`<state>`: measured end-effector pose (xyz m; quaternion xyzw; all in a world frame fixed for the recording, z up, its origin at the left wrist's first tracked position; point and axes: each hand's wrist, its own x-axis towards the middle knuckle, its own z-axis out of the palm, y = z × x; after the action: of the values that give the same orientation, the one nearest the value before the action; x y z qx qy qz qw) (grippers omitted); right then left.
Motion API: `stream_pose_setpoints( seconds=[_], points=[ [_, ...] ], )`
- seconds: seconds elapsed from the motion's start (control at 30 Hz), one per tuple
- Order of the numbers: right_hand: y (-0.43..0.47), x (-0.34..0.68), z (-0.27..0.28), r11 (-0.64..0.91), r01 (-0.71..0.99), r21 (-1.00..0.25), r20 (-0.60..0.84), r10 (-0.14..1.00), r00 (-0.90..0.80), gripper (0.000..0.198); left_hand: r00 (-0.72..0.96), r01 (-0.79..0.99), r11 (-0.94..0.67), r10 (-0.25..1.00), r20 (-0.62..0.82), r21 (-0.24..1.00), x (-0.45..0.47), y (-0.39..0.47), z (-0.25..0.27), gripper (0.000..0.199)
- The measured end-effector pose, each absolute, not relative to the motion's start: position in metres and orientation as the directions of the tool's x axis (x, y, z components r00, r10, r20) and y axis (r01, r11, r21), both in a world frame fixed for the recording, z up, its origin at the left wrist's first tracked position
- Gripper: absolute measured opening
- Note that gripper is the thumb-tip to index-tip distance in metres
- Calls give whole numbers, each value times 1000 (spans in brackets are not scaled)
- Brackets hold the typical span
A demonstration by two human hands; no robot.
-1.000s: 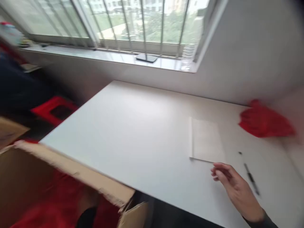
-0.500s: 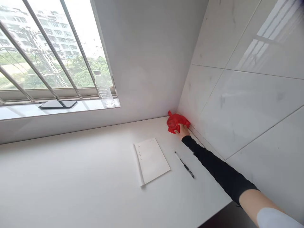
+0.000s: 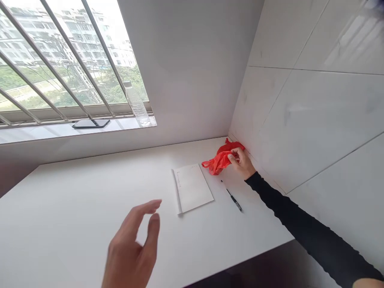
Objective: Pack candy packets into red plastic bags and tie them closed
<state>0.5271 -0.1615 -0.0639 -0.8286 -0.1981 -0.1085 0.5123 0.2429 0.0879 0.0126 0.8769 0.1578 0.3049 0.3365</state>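
A crumpled red plastic bag [image 3: 220,161] lies in the back right corner of the white table, part of it pulled out toward the notepad. My right hand [image 3: 241,161], in a black sleeve, pinches the bag's near side between thumb and fingers. My left hand [image 3: 136,236] hovers over the front of the table, thumb and fingers apart, holding nothing. Between the hands lies a white notepad [image 3: 195,192] with its left edge folded over. To its right rests a black and clear pen [image 3: 233,199], lying slantwise.
The white table [image 3: 90,192] meets the grey wall behind and the tiled wall [image 3: 324,132] on the right. On the sill of the barred window stand a clear plastic bottle [image 3: 138,106] and a flat dark-edged phone or tablet [image 3: 91,123].
My left hand has come into view from below. My right hand has closed on the red bag and drawn part of it leftward, spreading it. The camera view has shifted slightly.
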Motion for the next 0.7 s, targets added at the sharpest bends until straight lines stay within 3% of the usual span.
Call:
stream_pose_setpoints(
  seconds=[0.07, 0.2, 0.27, 0.33, 0.43, 0.57, 0.7],
  points=[
    [-166, 486, -60, -314, 445, -838, 360, 294, 885, 24, 872, 58, -686, 389, 297, 726, 270, 78, -9, 26],
    [-178, 414, -61, -191, 385, -903, 278, 423, 862, 22, 938, 22, -670, 271, 217, 742, 303, 43, -66, 39],
    [-188, 392, -65, -131, 305, -943, 215, 459, 862, 20, 963, 8, -646, 211, 168, 763, 300, 23, -90, 34],
    [-201, 378, -72, -107, 219, -970, 143, 477, 867, 17, 972, 19, -616, 194, 129, 787, 288, 10, -104, 18],
    [-218, 368, -80, -219, 191, -957, 71, 460, 885, 10, 962, 67, -567, 255, 98, 821, 266, 3, -109, 21],
    [-220, 354, -86, -429, 412, -804, 214, 437, 874, 13, 937, 124, -498, 343, 63, 858, 248, 2, -102, 27],
    [-198, 339, -94, -436, 670, -601, 375, 586, 718, 28, 926, 172, -445, 378, 11, 879, 240, -3, -96, 28]
  ],
)
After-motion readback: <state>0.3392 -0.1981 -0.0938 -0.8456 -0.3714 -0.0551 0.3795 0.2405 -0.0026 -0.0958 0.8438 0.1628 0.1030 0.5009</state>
